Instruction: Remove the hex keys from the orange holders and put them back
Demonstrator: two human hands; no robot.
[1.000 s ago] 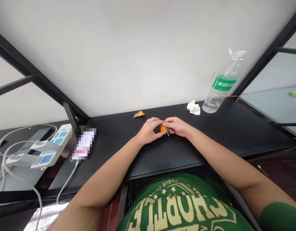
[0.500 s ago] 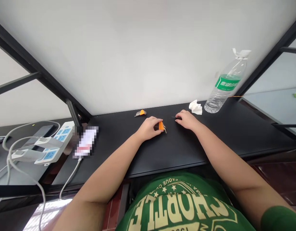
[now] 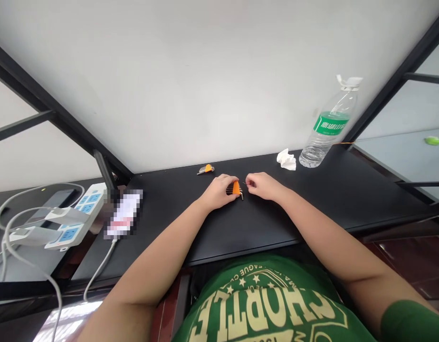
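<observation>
Between thumb and fingers, my left hand grips an orange hex key holder with several L-shaped metal keys in it, just above the black table. Close by on the right, my right hand is closed in a pinch on a thin, dark hex key, most of it hidden by the fingers. Its visible tip points toward the orange holder, with a small gap between them. Farther back lies a second orange set of hex keys, touched by neither hand.
A crumpled white tissue and a large clear water bottle stand at the back right. At the left are a phone on a cable and a white power strip with plugs. Black shelf posts rise at both sides.
My right hand has moved left and a little nearer to me, bringing the thin key close to the orange holder. My left hand keeps its grip, and the view has shifted slightly.
</observation>
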